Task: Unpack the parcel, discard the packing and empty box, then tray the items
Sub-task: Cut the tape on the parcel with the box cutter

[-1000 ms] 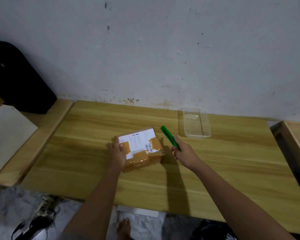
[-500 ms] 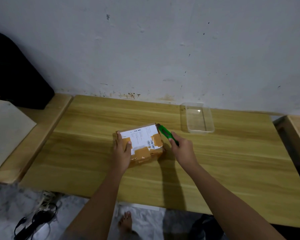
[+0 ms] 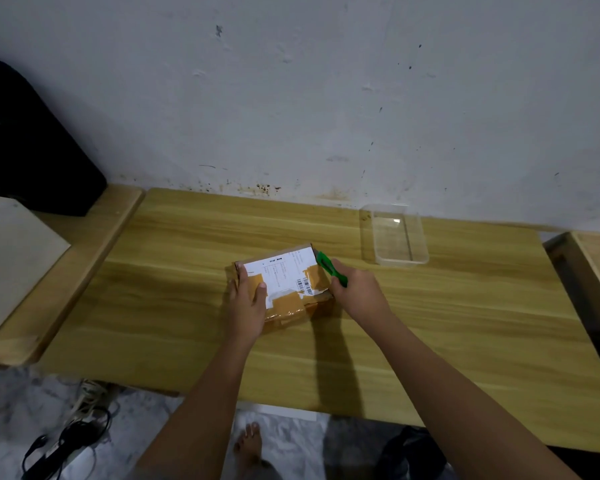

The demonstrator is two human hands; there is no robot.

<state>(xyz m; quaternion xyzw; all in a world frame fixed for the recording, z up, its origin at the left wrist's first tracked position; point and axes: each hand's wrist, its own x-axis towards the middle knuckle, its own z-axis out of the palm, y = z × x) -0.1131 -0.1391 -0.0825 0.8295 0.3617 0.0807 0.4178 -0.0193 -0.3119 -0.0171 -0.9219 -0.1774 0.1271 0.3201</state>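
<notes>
green cutter (image 3: 328,268) at the box (image 3: 288,275)
Left hand (image 3: 246,306) pressed flat on it, right hand (image 3: 359,292) gripped the cutter at its 2 o'clock corner.

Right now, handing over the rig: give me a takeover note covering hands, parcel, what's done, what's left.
Left hand presses flat on the parcel, at its left end.
Right hand grips the green cutter, tip at the parcel's far right corner.
Clear tray sits beyond, to the right, holding nothing.
Done: nothing; parcel is taped shut.
Left: cut tape, unpack, bin packing and box, tray items.
</notes>
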